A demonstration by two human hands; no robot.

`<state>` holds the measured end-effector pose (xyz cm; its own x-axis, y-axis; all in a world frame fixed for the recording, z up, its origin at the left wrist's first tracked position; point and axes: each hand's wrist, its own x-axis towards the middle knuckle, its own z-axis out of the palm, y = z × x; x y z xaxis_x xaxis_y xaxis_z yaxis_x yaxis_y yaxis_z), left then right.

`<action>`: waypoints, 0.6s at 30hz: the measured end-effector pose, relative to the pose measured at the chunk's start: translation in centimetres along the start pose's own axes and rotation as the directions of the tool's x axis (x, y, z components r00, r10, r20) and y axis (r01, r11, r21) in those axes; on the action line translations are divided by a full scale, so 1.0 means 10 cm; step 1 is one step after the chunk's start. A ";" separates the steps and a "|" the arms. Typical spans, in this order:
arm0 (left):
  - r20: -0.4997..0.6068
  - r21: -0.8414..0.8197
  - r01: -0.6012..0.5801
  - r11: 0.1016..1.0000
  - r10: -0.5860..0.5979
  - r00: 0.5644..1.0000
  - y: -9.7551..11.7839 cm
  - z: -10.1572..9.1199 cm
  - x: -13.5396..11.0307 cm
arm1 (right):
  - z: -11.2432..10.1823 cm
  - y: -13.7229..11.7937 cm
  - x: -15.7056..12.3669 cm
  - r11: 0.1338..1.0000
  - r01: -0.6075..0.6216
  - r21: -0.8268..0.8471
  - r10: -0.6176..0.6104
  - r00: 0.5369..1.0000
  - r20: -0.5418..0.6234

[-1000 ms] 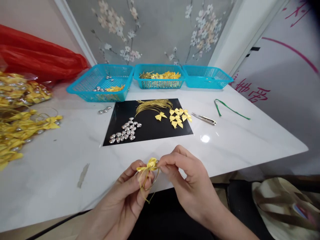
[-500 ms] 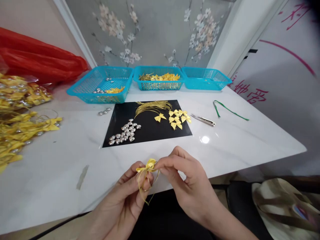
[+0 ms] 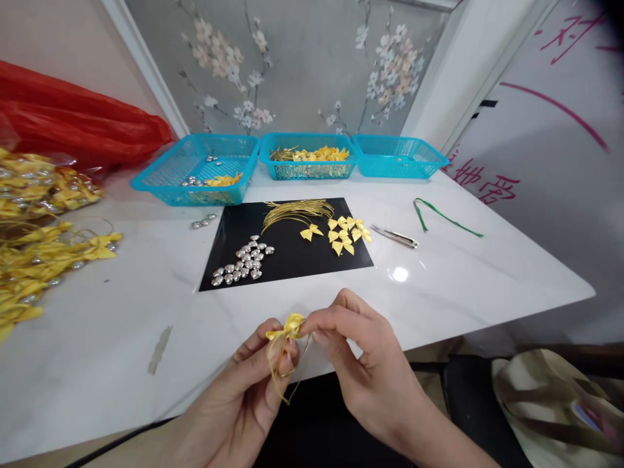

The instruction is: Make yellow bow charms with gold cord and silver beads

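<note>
At the table's near edge: a yellow bow (image 3: pixel 294 322) between two hands

The bow is held up near the middle of the near edge of the white table (image 3: pixel 205 338). The left hand (image 3: pixel 246 383) pinches it between thumb and fingers, and a loop of thin gold cord (image 3: pixel 271 372) hangs below it. The right hand (image 3: pixel 370 364) brings thumb and forefinger to the bow's right side; whether they grip bow or cord is too small to tell.

Beyond the hands lies a black mat (image 3: pixel 287 257). Silver beads (image 3: pixel 247 263) are grouped toward its near left corner, a bundle of gold cords (image 3: pixel 298 210) runs along its far edge, and a cluster of small yellow bows (image 3: pixel 342 246) sits at its right edge, with one single bow (image 3: pixel 311 232) just left of them. Metal snips (image 3: pixel 396 236) lie just beside that edge, and a green ribbon (image 3: pixel 446 219) lies nearer the table's right edge. Three blue baskets (image 3: pixel 312 171) line the far edge. At the left edge is a pile of beaded yellow bows (image 3: pixel 53 260).
</note>
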<state>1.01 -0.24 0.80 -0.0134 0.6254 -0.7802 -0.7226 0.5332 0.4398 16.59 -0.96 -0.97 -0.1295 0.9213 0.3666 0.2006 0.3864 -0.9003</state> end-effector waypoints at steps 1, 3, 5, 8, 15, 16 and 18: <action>-0.002 0.000 -0.006 1.000 0.006 1.000 0.00 0.00 0.00 | 0.00 0.00 0.00 1.000 0.001 0.006 -0.001 1.000 -0.001; -0.011 -0.002 -0.014 1.000 0.014 1.000 0.01 0.02 0.00 | 0.00 0.01 0.00 1.000 0.004 0.016 -0.004 1.000 -0.001; -0.018 -0.004 -0.005 1.000 0.005 1.000 0.02 0.03 -0.01 | -0.02 0.02 0.01 1.000 0.012 0.022 -0.012 1.000 0.001; -0.006 -0.006 0.007 1.000 -0.007 1.000 0.03 0.03 -0.02 | -0.03 0.03 0.02 1.000 0.012 0.026 -0.012 1.000 0.004; -0.005 -0.008 0.049 0.999 -0.049 0.999 0.02 0.01 -0.02 | -0.01 0.03 0.04 0.983 -0.102 0.151 0.100 0.995 0.026; -0.010 -0.009 0.051 0.999 -0.051 0.999 0.03 0.02 -0.02 | -0.01 0.04 0.05 0.979 -0.111 0.172 0.107 0.994 0.030; -0.018 -0.012 0.061 0.998 -0.061 0.998 0.03 0.03 -0.03 | -0.01 0.04 0.06 0.973 -0.113 0.200 0.108 0.993 0.037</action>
<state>0.99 -0.04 1.29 0.0185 0.5811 -0.8136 -0.7306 0.5634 0.3858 16.65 -0.26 -1.09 -0.1425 0.9555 0.2584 0.0155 0.2632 -0.9646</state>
